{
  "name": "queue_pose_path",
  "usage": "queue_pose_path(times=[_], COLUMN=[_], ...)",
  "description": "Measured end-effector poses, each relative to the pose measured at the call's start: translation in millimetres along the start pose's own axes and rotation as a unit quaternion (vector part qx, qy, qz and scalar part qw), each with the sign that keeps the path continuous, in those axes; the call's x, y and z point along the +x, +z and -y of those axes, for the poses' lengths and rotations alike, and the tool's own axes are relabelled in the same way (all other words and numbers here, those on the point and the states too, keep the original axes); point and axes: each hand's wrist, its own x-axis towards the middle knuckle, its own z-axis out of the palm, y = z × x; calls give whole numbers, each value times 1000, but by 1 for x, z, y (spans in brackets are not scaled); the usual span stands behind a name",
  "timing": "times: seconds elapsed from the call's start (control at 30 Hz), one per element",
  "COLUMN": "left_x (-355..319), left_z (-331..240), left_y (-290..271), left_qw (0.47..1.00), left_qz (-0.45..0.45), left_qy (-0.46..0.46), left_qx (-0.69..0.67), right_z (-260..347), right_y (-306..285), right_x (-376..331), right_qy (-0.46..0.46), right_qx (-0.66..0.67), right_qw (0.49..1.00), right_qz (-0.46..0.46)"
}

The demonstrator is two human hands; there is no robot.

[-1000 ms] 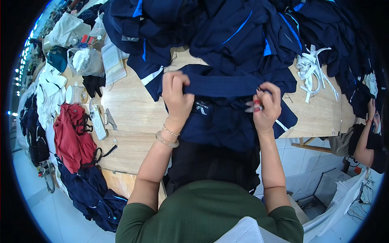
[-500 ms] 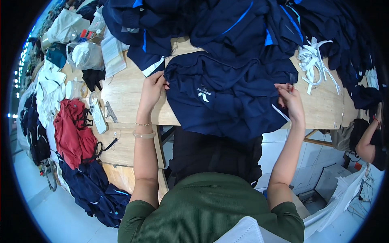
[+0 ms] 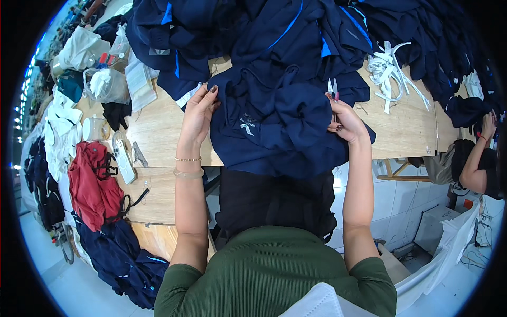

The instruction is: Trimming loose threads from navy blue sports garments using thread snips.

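Observation:
A dark navy garment (image 3: 285, 142) with a small white label print lies bunched in front of me, hanging over the table's near edge. At its left edge, my left hand (image 3: 198, 113) is closed, fingertips pinching the cloth. My right hand (image 3: 349, 120) is closed around small thread snips (image 3: 332, 89), whose bare metal blades point away from me past the fingers. That same hand presses against the gathered cloth on the garment's right side. How much fabric its fingers grip is partly hidden.
More navy garments with blue stripes (image 3: 285, 31) pile along the far side of the wooden table (image 3: 153, 132). White strips (image 3: 390, 71) lie at right. Leftward are a red garment (image 3: 92, 185), a phone (image 3: 124, 161) and plastic bags (image 3: 108, 84). Another person's arm (image 3: 478, 158) shows at far right.
My right hand has moved left and turned, pushing the garment's right side into a bunch; the snips' blades now show. My left hand's fingers have shifted slightly up along the edge.

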Motion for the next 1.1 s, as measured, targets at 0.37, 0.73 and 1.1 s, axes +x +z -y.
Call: queue_pose_path(times=[0.37, 0.73, 1.1], left_x=[-23, 18, 5], left_z=[-14, 41, 29], left_y=[-13, -76, -73], left_qw=[967, 891, 874], left_qz=[127, -14, 64], left_qy=[-7, -46, -35], left_qx=[-221, -452, -481], right_z=[0, 1, 0], right_y=[29, -20, -12], right_x=[-35, 14, 5], right_qy=[-284, -222, -202], right_qx=[13, 354, 378], right_qw=[958, 908, 903], right_qz=[40, -16, -42])
